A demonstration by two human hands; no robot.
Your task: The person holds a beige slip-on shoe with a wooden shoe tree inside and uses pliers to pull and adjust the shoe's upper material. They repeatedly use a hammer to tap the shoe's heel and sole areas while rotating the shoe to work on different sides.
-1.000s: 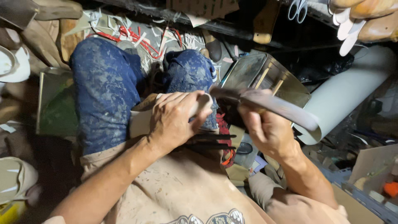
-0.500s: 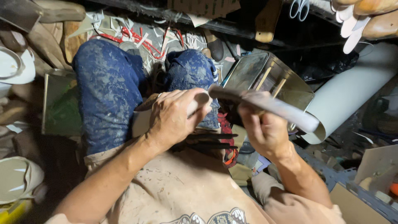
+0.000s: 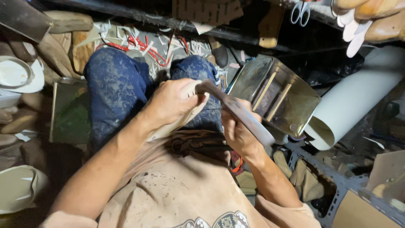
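My left hand (image 3: 171, 103) grips a pale, flat sole-shaped piece (image 3: 182, 120) over my lap, fingers curled round its upper end. My right hand (image 3: 237, 131) holds a long flat rasp-like tool (image 3: 236, 110), dark at the tip and pale grey at the handle end. The tool's dark tip rests against the upper edge of the pale piece, just above my left thumb. My knees in blue patterned trousers (image 3: 116, 90) lie beneath both hands.
A shiny metal box (image 3: 276, 95) stands to the right, next to a rolled white sheet (image 3: 358, 97). Scissors (image 3: 300, 12) hang at the top. Pale soles (image 3: 17, 76) and wooden lasts lie at left; red cord and scraps (image 3: 143, 44) litter the floor.
The tool has swung from nearly level to a steeper slant, tip up against the pale piece. My left hand turned the piece so its edge faces up.
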